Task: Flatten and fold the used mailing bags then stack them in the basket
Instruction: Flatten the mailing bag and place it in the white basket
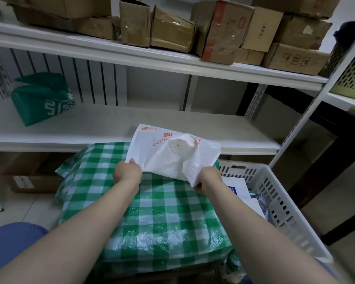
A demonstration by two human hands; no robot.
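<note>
- Seen from above, two bare forearms reach forward over a surface covered in a green and white checked cloth
- Both hands hold one white mailing bag with red print, crumpled and bulging in the middle
- The bag is held just above the far edge of the cloth, its far end over the front edge of the lower shelf
- The left hand has its grip closed on the bag's near left corner
- The right hand pinches the near right corner, thumb below and fingers on top
- A white slotted basket stands just to the right of the cloth; it holds flat white and grey items with some blue print
- A green bag with white print sits on the lower shelf, far left
- The upper shelf is crowded with brown cardboard boxes
- More boxes stand on the tiled floor under the shelves, at left
- A blue shape, cut off by the frame, fills the lower left corner
</note>
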